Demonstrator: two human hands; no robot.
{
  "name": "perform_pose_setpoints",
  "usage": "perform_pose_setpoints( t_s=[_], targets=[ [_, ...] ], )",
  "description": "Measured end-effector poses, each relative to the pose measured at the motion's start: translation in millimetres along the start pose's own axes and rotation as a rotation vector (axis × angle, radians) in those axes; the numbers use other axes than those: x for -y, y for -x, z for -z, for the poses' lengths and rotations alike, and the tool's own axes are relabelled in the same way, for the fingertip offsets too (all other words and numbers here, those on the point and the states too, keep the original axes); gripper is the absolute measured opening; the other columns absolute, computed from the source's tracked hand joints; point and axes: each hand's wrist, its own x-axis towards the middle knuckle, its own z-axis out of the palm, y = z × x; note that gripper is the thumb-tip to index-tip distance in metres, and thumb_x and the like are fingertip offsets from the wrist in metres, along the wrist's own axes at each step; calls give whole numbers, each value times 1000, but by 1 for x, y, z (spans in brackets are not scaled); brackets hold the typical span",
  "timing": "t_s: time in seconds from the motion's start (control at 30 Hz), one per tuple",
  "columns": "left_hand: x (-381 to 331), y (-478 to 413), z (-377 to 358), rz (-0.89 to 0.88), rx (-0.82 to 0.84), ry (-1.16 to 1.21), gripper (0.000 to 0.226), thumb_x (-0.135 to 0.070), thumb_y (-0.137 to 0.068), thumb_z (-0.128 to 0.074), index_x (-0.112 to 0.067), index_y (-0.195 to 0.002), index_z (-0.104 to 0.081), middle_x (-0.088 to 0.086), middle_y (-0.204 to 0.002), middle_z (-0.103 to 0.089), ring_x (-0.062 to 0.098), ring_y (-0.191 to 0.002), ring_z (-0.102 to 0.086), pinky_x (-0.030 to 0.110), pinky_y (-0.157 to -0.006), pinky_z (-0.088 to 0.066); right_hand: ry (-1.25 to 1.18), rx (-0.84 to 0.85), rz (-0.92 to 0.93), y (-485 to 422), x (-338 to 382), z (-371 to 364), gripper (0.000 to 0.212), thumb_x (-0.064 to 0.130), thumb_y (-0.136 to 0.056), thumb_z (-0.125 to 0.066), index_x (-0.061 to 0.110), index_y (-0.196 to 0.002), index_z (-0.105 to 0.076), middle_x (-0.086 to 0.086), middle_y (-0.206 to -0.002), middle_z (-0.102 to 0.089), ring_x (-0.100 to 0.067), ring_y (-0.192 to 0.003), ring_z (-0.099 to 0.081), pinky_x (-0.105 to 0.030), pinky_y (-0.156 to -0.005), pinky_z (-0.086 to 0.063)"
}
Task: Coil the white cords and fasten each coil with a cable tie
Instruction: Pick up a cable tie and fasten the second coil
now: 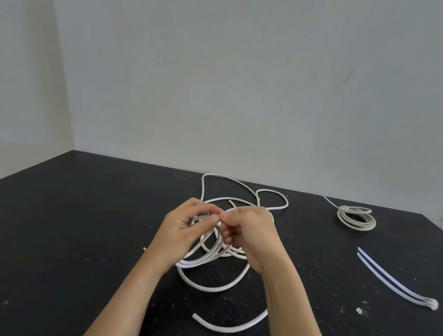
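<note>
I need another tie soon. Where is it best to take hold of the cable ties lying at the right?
Probably at the blocky heads, the cable ties' near end, pinched from above: the thin straps lie flat on the table.

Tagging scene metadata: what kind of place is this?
Probably a plain workbench in a room corner: scuffed black table, bare white walls, white cords and spare cable ties laid out.
</note>
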Motion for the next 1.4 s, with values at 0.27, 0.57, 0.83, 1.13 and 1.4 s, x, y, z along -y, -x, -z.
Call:
perform_pose_setpoints(
  t_s=[0.27, 0.57, 0.83, 1.13, 1.4],
  targets=[
    [-4, 1, -4, 22, -5, 135, 16, -4, -81, -68, -18, -73, -71, -8, -82, -56, -2, -56, -51, 8, -53, -39, 117, 188, 60, 2, 1, 14, 37, 2, -89, -54, 13, -54, -57, -1, -52, -42, -12, -47, -37, -21, -47, -32],
    [-7, 4, -4, 156, -1, 249, 17, -3, -87, -60, -13, -74, -62, 2, -67, -47, 9, -36, -26, 21, -39, -15, 93, 181, 81, 1, -2, 20, 37, -3, -90, -53, 9, -56, -60, -5, -52, -48, -14, -48, -45, -23, -49, -39],
    [-6, 3, -2, 163, -20, 230, 10, -11, -88, -61, -14, -79, -65, -1, -52, -42, 11, -36, -23, 20, -40, -14, 79, 137, 49, 4, 5, 24, 31, 0, -83, -50, 6, -53, -50, -6, -50, -45, -18, -46, -39, -23, -41, -33],
    [-10, 6, -10, 111, 63, 234, 7, -13, -91, -57, -8, -92, -63, -4, -50, -42, 8, -33, -25, 16, -35, -22, 121, 116, 27, 10, 8, 9, 47, 23, -94, -55, 13, -51, -41, 2, -46, -28, -10, -39, -20, -20, -39, -17],
    [-7, 5, -16, -98, 27, -49, 20, -18, -88, -60, -30, -77, -73, -14, -86, -63, 1, -74, -60, 13, -66, -43, -320, -101, -106, 6, 19, 15, 46, 6, -90, -52, 14, -48, -36, 5, -37, -25, -7, -29, -18, -12, -33, -15]
  ],
)
